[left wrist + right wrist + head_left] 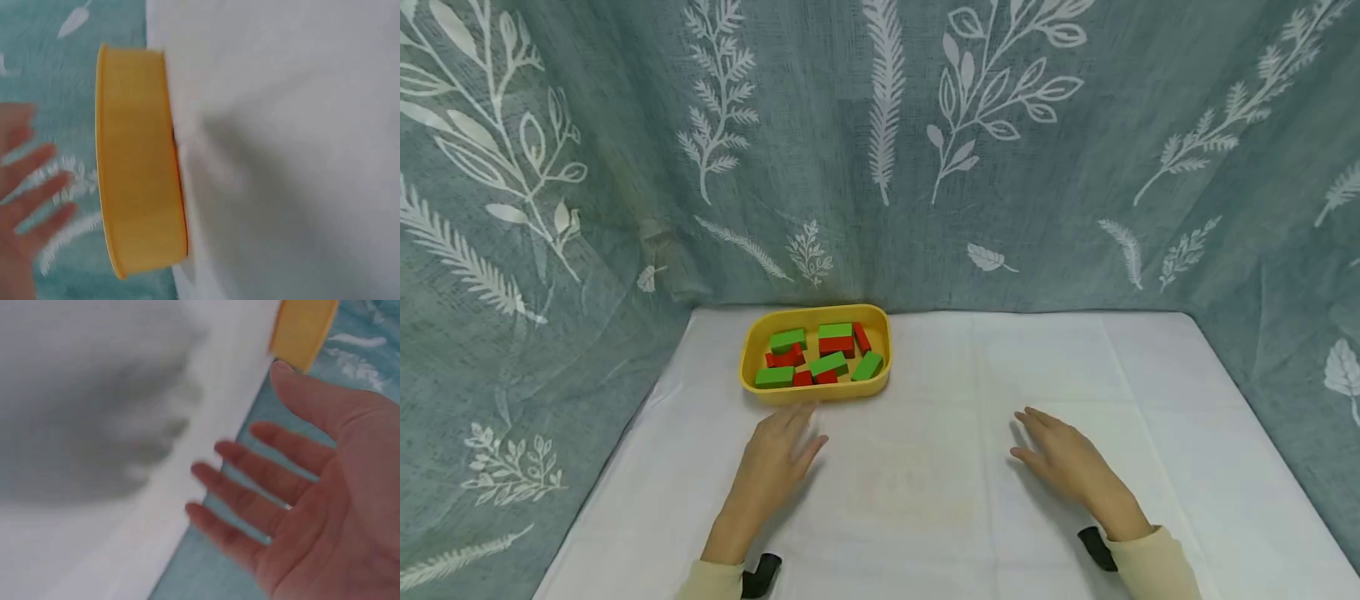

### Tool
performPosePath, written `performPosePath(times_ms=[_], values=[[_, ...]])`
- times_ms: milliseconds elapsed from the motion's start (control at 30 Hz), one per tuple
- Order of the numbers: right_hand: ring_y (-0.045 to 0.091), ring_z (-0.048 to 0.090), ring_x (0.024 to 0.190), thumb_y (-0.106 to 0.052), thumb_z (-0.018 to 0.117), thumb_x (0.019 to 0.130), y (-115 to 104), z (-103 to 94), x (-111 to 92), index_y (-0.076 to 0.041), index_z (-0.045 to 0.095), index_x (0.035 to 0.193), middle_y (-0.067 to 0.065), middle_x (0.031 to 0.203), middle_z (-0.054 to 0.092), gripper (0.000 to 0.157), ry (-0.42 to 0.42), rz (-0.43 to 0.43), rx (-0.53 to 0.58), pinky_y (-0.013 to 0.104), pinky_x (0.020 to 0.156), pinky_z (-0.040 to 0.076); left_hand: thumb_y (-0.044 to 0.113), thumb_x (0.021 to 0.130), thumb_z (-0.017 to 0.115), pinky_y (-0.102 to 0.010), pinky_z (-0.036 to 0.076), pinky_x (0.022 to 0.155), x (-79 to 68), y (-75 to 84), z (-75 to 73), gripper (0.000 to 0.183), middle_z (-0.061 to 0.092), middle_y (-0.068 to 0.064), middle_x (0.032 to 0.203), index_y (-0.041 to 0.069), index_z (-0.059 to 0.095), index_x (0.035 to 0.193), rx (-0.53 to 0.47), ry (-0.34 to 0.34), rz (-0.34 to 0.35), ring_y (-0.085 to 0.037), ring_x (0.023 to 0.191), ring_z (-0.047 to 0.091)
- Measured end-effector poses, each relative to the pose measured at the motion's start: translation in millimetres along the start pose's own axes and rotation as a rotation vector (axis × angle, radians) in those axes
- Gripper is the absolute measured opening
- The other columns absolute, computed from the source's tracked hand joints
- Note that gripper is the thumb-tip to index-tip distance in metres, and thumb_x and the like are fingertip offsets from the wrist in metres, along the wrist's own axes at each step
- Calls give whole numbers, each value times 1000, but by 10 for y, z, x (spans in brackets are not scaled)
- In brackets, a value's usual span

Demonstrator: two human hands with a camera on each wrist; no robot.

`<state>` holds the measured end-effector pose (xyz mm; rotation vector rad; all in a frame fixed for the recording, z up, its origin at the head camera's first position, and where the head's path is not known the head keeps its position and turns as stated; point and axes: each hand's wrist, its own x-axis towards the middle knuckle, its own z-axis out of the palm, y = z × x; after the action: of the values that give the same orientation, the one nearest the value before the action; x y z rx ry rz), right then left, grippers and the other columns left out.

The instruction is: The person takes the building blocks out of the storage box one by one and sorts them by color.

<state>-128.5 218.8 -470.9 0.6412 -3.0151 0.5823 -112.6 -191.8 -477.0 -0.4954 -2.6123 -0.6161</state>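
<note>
A yellow plastic tub with rounded corners stands toward the back left of the table, holding several green blocks and red blocks. Just in front of its near wall is my left hand, fingers extended and nothing in them. The left wrist view shows the tub's side wall beside those spread fingers. Farther right, my right hand hovers over the white cloth with its palm facing inward. Its fingers are spread and hold nothing; the tub's end appears beyond the thumb in the right wrist view.
A white cloth covers the table. Behind it and at both sides hangs a green curtain with white leaf patterns, meeting the table's back edge close behind the tub. Each wrist carries a black strap-on piece.
</note>
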Motion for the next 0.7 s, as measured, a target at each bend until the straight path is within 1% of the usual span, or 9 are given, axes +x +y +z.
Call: performPosePath(times_ms=[33,100,167,233,333,400,467,600,700], values=[[42,55,120,-24,69,92,-31,-24,49,4,56,132,25,133,56,51,-2,-28,11,55,98,48,14,83,78,-52,47,99,27,-38,-31,50,62,-17,126,-1,62,127,-44,79,23,-36,117,57],[37,59,116,-20,71,91,-118,-88,190,2,60,128,20,128,62,45,8,-86,28,51,95,51,2,82,77,-47,50,96,96,-133,-91,44,64,-18,123,-3,64,124,-164,222,4,-36,113,59],[33,61,114,-16,73,89,-231,-161,377,-1,62,127,15,126,64,43,24,-142,55,48,93,53,-2,84,73,-46,49,98,177,-249,-123,48,60,-20,130,-3,59,130,-310,313,-108,-37,119,55],[30,62,112,-13,74,87,-342,-216,587,-3,62,127,12,126,64,43,47,-205,79,45,91,55,-2,90,67,-50,45,103,252,-367,-122,55,48,-22,143,-3,48,141,-461,349,-289,-39,129,44],[26,64,108,-10,75,86,-501,-249,921,-6,62,128,9,126,64,45,44,-281,129,42,88,56,5,96,59,-54,38,109,339,-498,-88,63,29,-20,156,1,30,152,-651,337,-561,-39,140,30],[25,64,106,-10,75,87,-594,-225,1133,-7,62,129,8,125,64,44,15,-306,164,41,87,56,7,98,56,-53,33,113,357,-553,-52,66,24,-19,158,3,24,155,-733,308,-672,-39,143,26],[26,64,107,-10,73,88,-693,-175,1345,-7,63,129,10,125,64,42,-27,-310,213,42,89,56,8,99,55,-49,32,115,358,-588,-17,66,22,-19,159,3,21,155,-781,280,-727,-37,143,26],[28,64,106,-7,68,92,-900,-36,1726,-2,63,127,14,124,65,36,-96,-318,273,42,91,55,9,100,53,-44,30,116,316,-645,41,64,24,-21,158,2,21,155,-802,236,-757,-36,142,30],[26,64,105,-6,67,92,-1058,68,1942,-1,65,125,13,121,67,34,-141,-333,224,39,90,55,11,101,53,-42,30,116,285,-671,48,63,26,-20,157,3,22,155,-789,225,-767,-34,141,32]])
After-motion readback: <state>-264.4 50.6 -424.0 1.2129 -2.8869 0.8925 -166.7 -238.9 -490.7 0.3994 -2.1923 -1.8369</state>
